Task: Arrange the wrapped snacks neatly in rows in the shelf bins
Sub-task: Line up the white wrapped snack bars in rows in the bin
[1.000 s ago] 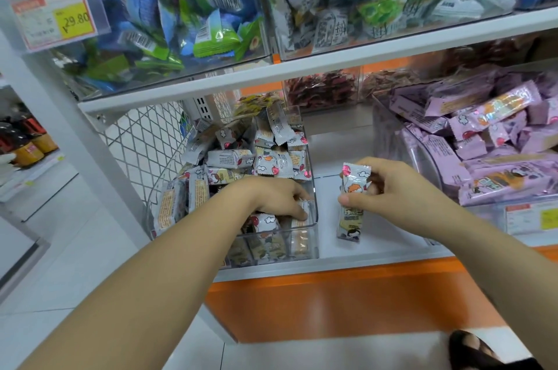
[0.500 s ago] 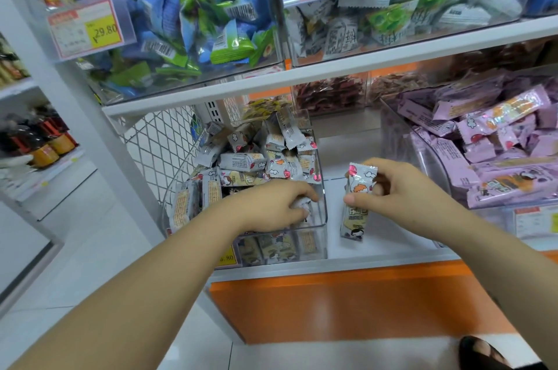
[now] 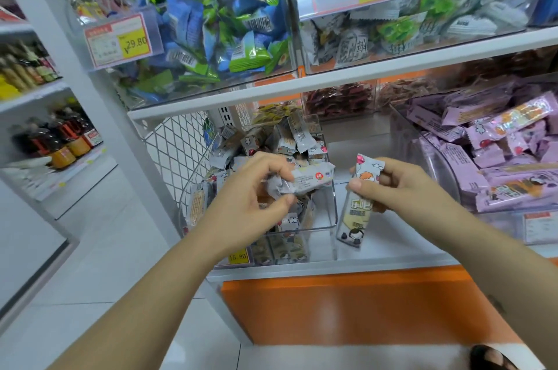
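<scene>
A clear plastic bin (image 3: pixel 327 218) on the white shelf holds several grey wrapped snack bars (image 3: pixel 290 140) piled loosely. My left hand (image 3: pixel 250 197) hovers over the bin's front and pinches one grey bar (image 3: pixel 308 181), held crosswise above the pile. My right hand (image 3: pixel 398 185), just right of the bin, grips a stack of the same bars (image 3: pixel 356 215) upright above the bare shelf; their lower ends hang down toward the shelf surface.
A second clear bin (image 3: pixel 434 176) of purple wrapped bars stands at the right. Bins of blue-green packets (image 3: pixel 211 37) and grey-green packets (image 3: pixel 422 22) sit on the upper shelf (image 3: pixel 362 79). A wire mesh side panel (image 3: pixel 178 152) borders the left bin. Bottles (image 3: pixel 60 143) line a shelf far left.
My left hand has come up out of the bin with one grey bar pinched in it. My right hand keeps hold of its stack in about the same place.
</scene>
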The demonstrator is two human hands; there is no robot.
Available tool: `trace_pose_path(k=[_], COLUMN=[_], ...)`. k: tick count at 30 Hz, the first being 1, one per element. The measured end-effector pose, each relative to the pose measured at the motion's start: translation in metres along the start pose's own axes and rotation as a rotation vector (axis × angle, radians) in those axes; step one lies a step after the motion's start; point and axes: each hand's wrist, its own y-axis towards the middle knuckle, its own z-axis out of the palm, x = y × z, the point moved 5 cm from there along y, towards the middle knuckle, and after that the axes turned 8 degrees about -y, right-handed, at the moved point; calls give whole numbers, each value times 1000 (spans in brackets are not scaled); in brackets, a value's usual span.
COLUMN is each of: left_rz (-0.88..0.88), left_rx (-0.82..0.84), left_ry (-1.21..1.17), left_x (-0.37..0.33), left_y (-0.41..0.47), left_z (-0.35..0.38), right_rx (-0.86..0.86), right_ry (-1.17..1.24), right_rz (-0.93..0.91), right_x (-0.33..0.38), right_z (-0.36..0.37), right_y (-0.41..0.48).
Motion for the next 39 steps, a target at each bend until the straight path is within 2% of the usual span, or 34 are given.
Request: trace_pose_path(k=[6, 11, 15, 20, 22, 25, 27, 29, 31, 34, 39], left_rz=[186, 235, 307, 357, 289, 35, -113, -215, -254, -237, -207], left_rx=[-80, -142, -106, 10, 24, -67, 12, 169, 287, 362, 417], left_ry=[177, 312, 324, 340, 274, 169, 284, 382, 467, 581, 625], left_x=[-2, 0, -1, -5, -2, 16, 34, 49, 55, 58, 67], left_y=[-8, -6, -7, -10, -11, -7, -3, -1, 2, 7, 7], left_z=[19, 21, 29, 33, 27, 2, -7, -6, 0, 5, 11], right_rx=[49, 41, 46, -84, -133, -228, -241, -216, -180, -126, 16], right_ry=[145, 210, 233, 194, 145, 42, -38, -130, -294, -628, -788], right_rz=[79, 73, 77, 46, -28, -138, -185, -200, -210, -229, -207], right_x=[-1, 3, 9, 14, 21, 32, 37, 37, 35, 33, 33], right_z=[10, 7, 9, 6, 5, 2, 7, 18, 28, 40, 44], right_y=[-1, -2, -6, -7, -7, -5, -3, 2, 7, 14, 26])
